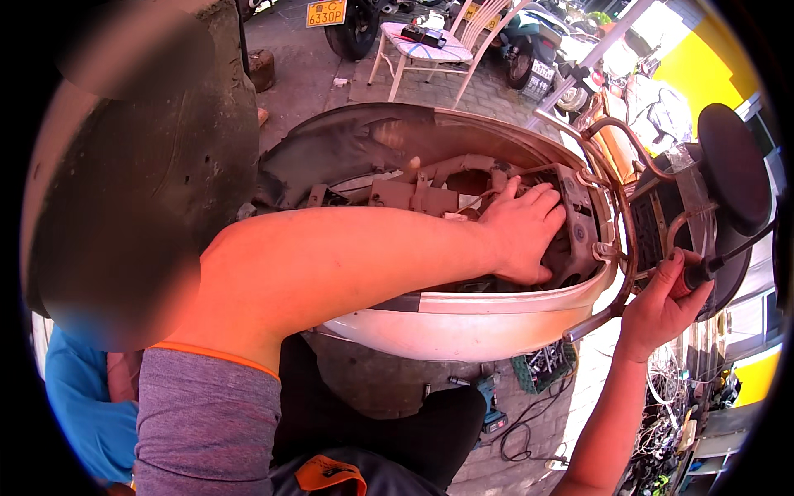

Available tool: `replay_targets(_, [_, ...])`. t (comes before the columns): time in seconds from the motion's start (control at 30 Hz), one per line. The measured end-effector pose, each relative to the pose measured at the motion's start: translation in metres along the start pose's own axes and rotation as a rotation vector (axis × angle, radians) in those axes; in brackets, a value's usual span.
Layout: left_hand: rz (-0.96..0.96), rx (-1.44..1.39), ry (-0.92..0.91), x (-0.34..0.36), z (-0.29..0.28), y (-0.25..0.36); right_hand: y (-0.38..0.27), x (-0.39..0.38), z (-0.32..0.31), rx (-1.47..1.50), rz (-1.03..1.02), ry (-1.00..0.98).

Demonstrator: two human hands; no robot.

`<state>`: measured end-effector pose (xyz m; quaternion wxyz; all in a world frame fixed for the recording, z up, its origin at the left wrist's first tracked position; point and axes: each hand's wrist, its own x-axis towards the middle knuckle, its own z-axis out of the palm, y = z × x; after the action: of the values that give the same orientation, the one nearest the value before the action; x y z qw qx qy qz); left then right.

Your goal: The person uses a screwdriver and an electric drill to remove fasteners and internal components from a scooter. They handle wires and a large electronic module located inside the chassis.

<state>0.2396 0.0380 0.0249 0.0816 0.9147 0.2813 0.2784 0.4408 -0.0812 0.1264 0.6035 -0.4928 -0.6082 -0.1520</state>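
My left hand [529, 227] reaches into the scooter's open body [447, 326], fingers spread over the metal frame [576, 219] and parts near its right end, some fingertips hidden among them. My left forearm crosses the body from the lower left. At the right, my right hand [670, 302] has its fingers wrapped round a dark cylindrical handle [703, 269], with a thin black rod or cable running from it. It is beside a bent tubular metal rack [622, 215] that carries a black oval pad [732, 169]. The inside of the body is dusty and partly hidden by my arm.
A dark padded panel [149, 149], partly blurred, stands at left, with a person in blue [87, 405] below it. A white chair [422, 50] and parked scooters [347, 33] are behind. On the paving lie a cordless drill [490, 405], a green crate of tools [538, 368] and cables.
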Motion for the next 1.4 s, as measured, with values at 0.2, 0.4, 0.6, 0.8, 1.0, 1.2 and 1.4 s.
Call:
replay_targets(0.2, [-0.081, -0.024, 0.097, 0.001, 0.021, 0.009, -0.014, -0.001, 0.006, -0.088, 0.040, 0.086])
replay_targets(0.4, [-0.060, -0.112, 0.261, 0.005, 0.042, 0.007, -0.013, 0.000, 0.005, -0.128, 0.002, 0.088])
replay_targets(0.6, [0.055, -0.147, 0.321, 0.004, 0.043, -0.010, -0.015, -0.001, 0.009, -0.155, 0.008, 0.086])
replay_targets(0.8, [0.247, -0.153, 0.450, -0.003, 0.032, -0.044, -0.013, 0.000, 0.000, -0.156, -0.018, 0.014])
replay_targets(1.0, [0.167, -0.197, 0.327, -0.003, 0.011, -0.032, -0.004, -0.001, -0.003, -0.148, -0.028, -0.033])
replay_targets(1.2, [0.085, -0.273, 0.147, -0.015, -0.015, -0.033, -0.007, -0.002, -0.008, -0.125, -0.043, -0.066])
replay_targets(1.4, [0.010, -0.228, 0.124, 0.012, -0.025, -0.059, -0.011, -0.004, 0.002, -0.088, -0.059, -0.037])
